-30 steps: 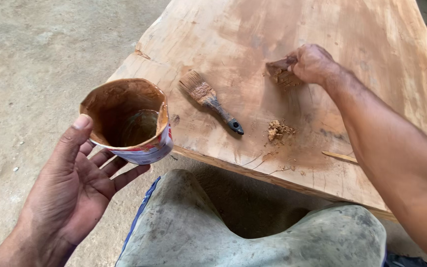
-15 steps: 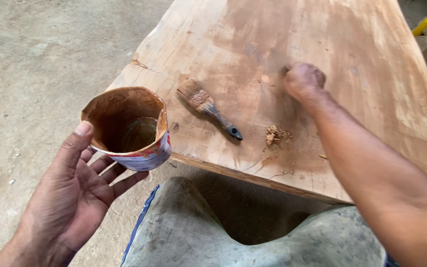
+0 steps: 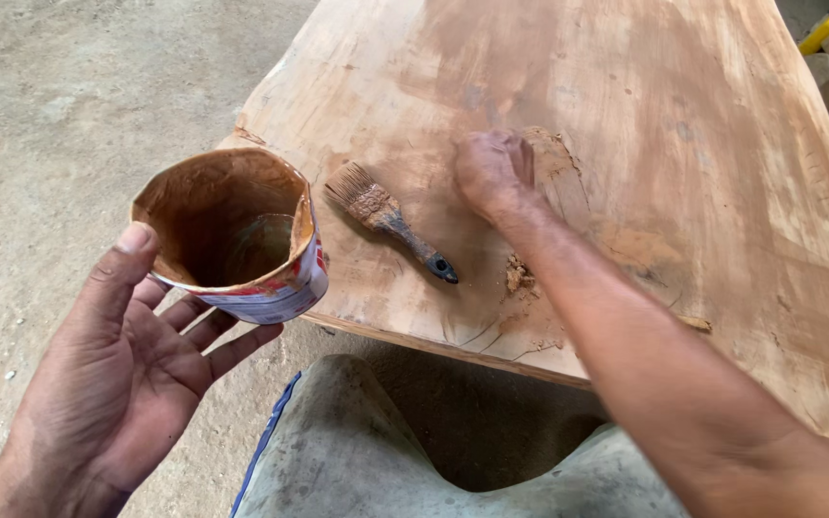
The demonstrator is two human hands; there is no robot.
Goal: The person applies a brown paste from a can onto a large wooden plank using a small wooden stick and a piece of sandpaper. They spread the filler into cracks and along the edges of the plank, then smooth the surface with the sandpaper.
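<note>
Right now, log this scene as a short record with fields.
Left hand: holds a cut-open container, stained brown inside, off the slab's edge.
Right hand: fingers closed, pressed on the wooden slab; what it grips is hidden.
Brush: lying flat on the slab, between container and right hand, untouched.
Filler clump: small brown crumbly pile near the slab's front edge.
Floor: bare concrete.

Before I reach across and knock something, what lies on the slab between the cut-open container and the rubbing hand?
In the head view, a paintbrush lies on the wooden slab between the container and the right hand.
</note>
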